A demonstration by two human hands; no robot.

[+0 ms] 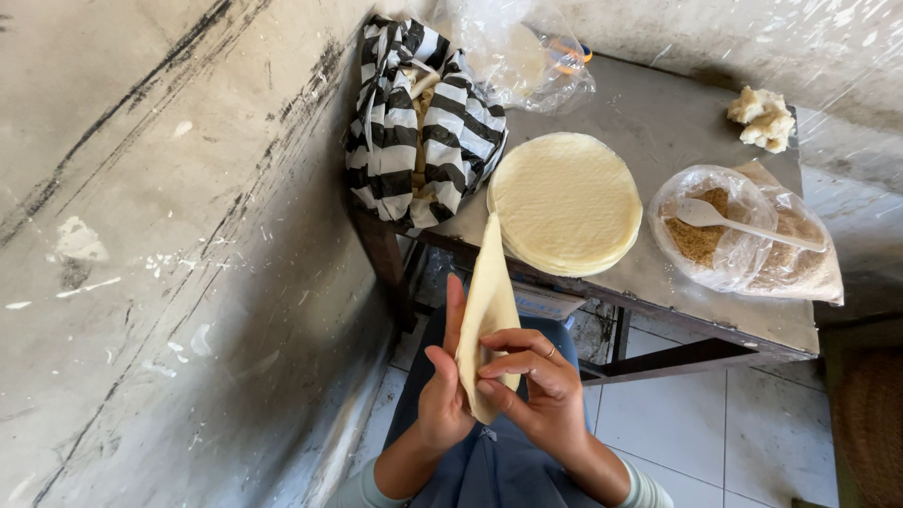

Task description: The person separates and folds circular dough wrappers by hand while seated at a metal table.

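2 hands (445, 395) (536, 386) gripping a folded wrapper (487, 310) — brown filling and spoon (743, 224) inside a clear bag (729, 235).

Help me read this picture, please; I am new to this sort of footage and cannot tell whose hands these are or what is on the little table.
There is no machine here. A camera worn on a person's head looks down, so both hands are that person's own. The left hand and right hand together hold one thin pale dough sheet, folded into a cone shape above the lap. In front stands a small grey table against a rough wall. On it lie a round stack of the same pale sheets, a clear bag of brown crumbly filling with a white spoon in it, a striped black-and-white bag, a crumpled clear plastic bag and a lump of dough.
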